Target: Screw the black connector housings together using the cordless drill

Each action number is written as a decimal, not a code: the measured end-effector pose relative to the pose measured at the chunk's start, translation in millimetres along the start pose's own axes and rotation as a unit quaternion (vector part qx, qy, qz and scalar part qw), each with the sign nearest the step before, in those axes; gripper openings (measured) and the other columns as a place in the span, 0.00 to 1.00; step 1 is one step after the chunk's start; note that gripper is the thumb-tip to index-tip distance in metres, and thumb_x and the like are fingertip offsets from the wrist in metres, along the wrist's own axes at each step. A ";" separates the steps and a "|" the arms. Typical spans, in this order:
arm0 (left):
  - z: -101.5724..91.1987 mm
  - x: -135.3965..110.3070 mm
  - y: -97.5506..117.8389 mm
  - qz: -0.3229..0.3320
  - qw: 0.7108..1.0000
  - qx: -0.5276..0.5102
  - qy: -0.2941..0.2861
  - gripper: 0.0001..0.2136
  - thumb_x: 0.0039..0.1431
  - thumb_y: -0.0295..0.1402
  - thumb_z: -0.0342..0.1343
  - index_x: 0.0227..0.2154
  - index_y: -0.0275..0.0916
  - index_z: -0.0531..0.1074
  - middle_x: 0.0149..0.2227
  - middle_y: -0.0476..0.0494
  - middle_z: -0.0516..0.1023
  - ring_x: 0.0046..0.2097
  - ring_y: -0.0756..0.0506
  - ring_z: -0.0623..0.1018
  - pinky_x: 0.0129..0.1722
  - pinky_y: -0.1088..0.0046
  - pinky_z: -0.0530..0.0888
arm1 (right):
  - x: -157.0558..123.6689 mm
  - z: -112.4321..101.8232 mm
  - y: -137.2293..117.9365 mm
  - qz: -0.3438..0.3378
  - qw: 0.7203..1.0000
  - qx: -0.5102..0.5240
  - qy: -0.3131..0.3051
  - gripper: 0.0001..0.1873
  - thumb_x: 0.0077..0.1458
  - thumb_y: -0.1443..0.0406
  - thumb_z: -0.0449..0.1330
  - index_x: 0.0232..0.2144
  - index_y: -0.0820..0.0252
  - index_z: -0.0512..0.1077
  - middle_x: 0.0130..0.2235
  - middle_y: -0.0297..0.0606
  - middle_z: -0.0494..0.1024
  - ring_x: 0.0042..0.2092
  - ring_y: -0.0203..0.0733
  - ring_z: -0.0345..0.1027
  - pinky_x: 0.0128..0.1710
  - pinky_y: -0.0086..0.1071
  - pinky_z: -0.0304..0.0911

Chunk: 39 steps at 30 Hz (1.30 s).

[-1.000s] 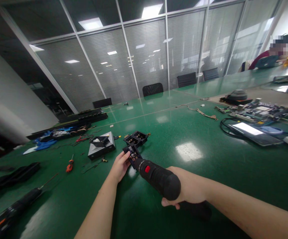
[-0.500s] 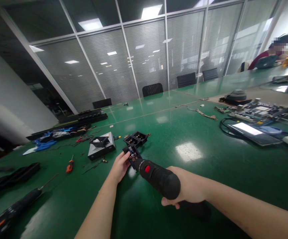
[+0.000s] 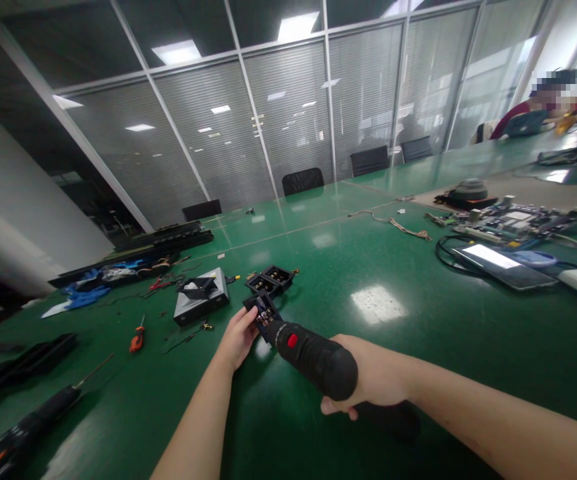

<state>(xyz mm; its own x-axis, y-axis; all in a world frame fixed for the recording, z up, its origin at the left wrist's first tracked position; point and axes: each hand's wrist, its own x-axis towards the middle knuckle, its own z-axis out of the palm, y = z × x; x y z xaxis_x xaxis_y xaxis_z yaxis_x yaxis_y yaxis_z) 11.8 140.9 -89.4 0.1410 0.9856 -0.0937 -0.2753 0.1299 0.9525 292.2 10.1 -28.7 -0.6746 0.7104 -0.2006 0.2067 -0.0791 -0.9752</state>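
My right hand is closed round the handle of a black cordless drill with a red button on top. The drill points away from me, its front end over a small black box-like part with metal bits inside. The drill body hides the tip, so contact cannot be made out. My left hand grips the left side of that black part, thumb on its edge. Just beyond it lies a black two-compartment tray holding small brass-coloured pieces.
Left of my hands are a grey metal box with a black piece on it, an orange screwdriver and a long power screwdriver. To the right lie a phone-like device and a circuit board. A person sits far right.
The whole view has shifted slightly, so things sit a little further left. Both hands keep their hold on the drill and the black part.
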 end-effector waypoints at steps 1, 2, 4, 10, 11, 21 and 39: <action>-0.2 0.1 0.1 0.000 1.000 -0.001 0.000 0.20 0.47 0.41 0.79 0.40 0.36 0.83 0.38 0.41 0.86 0.39 0.43 0.83 0.44 0.69 0.77 | 0.2 0.0 0.6 0.002 1.000 0.001 0.000 0.18 0.46 0.60 0.76 0.25 0.61 0.71 0.24 0.31 0.76 0.24 0.36 0.71 0.25 0.27 0.66; -0.4 0.1 0.1 0.000 1.000 -0.001 -0.001 0.20 0.48 0.41 0.78 0.40 0.36 0.83 0.38 0.41 0.86 0.39 0.43 0.83 0.44 0.68 0.77 | 0.4 -0.1 1.3 0.004 1.000 0.001 0.000 0.18 0.46 0.60 0.76 0.25 0.61 0.71 0.24 0.31 0.76 0.24 0.36 0.72 0.25 0.27 0.66; -1.0 0.2 0.2 0.001 1.000 0.002 -0.002 0.20 0.49 0.41 0.78 0.41 0.37 0.83 0.38 0.40 0.87 0.39 0.42 0.84 0.44 0.68 0.78 | 1.2 -0.4 2.7 0.006 1.000 0.006 -0.003 0.19 0.46 0.60 0.77 0.26 0.61 0.71 0.24 0.31 0.76 0.24 0.36 0.72 0.26 0.27 0.67; -2.5 1.9 0.9 -0.004 1.000 0.004 0.001 0.19 0.50 0.40 0.77 0.41 0.36 0.83 0.38 0.39 0.87 0.39 0.42 0.84 0.43 0.68 0.78 | 2.5 -4.4 3.7 0.006 0.998 0.061 -0.014 0.22 0.42 0.58 0.80 0.25 0.63 0.72 0.25 0.33 0.77 0.25 0.35 0.72 0.27 0.27 0.68; -2.5 2.1 1.2 -0.004 1.000 0.003 0.002 0.18 0.50 0.40 0.77 0.41 0.36 0.83 0.38 0.39 0.87 0.39 0.42 0.84 0.43 0.69 0.78 | 2.4 -5.4 3.7 0.005 0.997 0.071 -0.013 0.22 0.42 0.58 0.80 0.25 0.63 0.72 0.26 0.33 0.77 0.26 0.35 0.72 0.27 0.27 0.68; -1.1 0.3 5.0 -0.006 1.000 0.012 0.013 0.21 0.44 0.41 0.80 0.40 0.36 0.83 0.37 0.40 0.87 0.37 0.43 0.84 0.42 0.70 0.79 | 5.2 -2.0 8.7 0.002 0.988 0.155 0.004 0.31 0.44 0.59 0.80 0.46 0.62 0.72 0.41 0.38 0.79 0.29 0.35 0.76 0.29 0.28 0.68; -4.9 2.1 2.2 0.001 1.000 0.014 0.000 0.22 0.47 0.41 0.79 0.43 0.37 0.83 0.38 0.40 0.87 0.38 0.42 0.83 0.39 0.70 0.77 | 3.3 7.9 5.4 0.022 0.993 0.110 0.040 0.28 0.43 0.64 0.78 0.45 0.62 0.73 0.41 0.38 0.79 0.30 0.36 0.75 0.28 0.27 0.67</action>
<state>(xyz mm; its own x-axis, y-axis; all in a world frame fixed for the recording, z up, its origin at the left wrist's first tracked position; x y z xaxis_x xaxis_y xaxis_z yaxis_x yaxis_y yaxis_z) 6.8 143.7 -88.9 0.1397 0.9860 -0.0911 -0.2498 0.1241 0.9603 285.5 6.5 -35.3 -0.6079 0.7558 -0.2434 0.0686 -0.2554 -0.9644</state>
